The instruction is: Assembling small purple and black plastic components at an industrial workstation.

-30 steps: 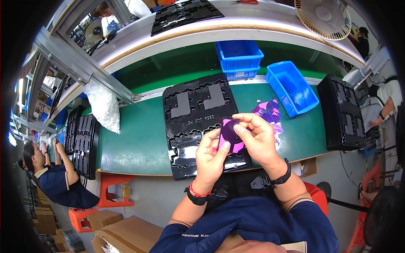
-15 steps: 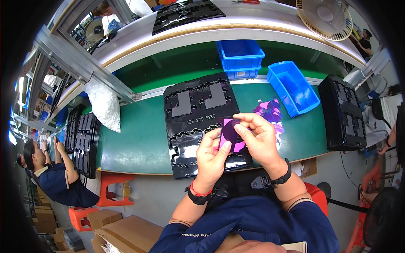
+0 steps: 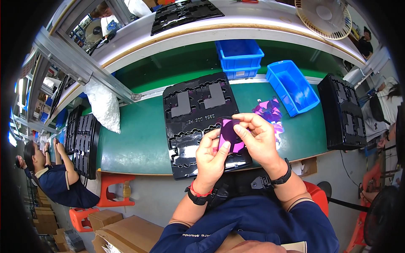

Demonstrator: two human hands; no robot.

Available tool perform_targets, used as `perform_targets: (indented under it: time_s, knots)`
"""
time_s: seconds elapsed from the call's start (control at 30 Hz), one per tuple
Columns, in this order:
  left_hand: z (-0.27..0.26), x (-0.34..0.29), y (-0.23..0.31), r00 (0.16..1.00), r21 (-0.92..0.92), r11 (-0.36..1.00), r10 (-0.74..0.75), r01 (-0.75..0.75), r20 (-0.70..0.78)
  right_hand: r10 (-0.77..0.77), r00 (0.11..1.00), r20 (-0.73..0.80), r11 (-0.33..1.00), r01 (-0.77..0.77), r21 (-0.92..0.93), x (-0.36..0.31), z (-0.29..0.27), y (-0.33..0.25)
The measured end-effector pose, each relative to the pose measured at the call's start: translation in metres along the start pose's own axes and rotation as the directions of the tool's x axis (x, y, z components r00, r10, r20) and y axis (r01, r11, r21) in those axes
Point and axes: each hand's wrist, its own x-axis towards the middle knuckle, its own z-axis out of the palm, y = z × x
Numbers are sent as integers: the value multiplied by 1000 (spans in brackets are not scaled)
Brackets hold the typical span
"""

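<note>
A flat, glossy dark piece with bright pink-purple patches (image 3: 229,134) is held up over the table's front part. My left hand (image 3: 211,155) grips its lower left side, thumb on its face. On the upper right edge, my right hand (image 3: 258,137) pinches it between thumb and forefinger. Beneath both hands lies a black moulded plastic tray (image 3: 171,126). Two grey L-shaped pieces (image 3: 181,105) fill its far pockets; the near pockets are partly hidden by my hands. Right of the tray is a heap of purple and pink film scraps (image 3: 268,110).
An open blue bin (image 3: 291,90) stands beyond the scraps, near stacked blue bins (image 3: 240,61). A stack of black trays (image 3: 341,114) is at the right edge, another stack (image 3: 86,145) at the left. A white bag (image 3: 102,107) hangs back left. A co-worker (image 3: 63,181) sits left.
The held piece has tilted slightly, so more pink shows on its face. Both hands keep their grip in nearly the same place.
</note>
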Motion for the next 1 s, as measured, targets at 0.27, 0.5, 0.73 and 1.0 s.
perform_targets:
  time_s: [0.27, 0.5, 0.73, 1.0]
  knots:
    - [0, -1, 0, 1000, 20, 1000, 17, -17, 0, -8, 1000, 25, 1000, 8, -1, -1, -2, -4]
    - [-1, -1, 0, 1000, 17, 1000, 14, -14, 7, 12, 1000, 26, 1000, -11, -11, 0, -1, -4]
    - [-2, -1, -2, 1000, 11, 1000, 18, -18, 6, -10, 1000, 21, 1000, 11, -16, -1, -1, -4]
    - [-1, -2, -2, 1000, 16, 1000, 26, -27, 6, -6, 1000, 24, 1000, 7, -8, -1, -1, -4]
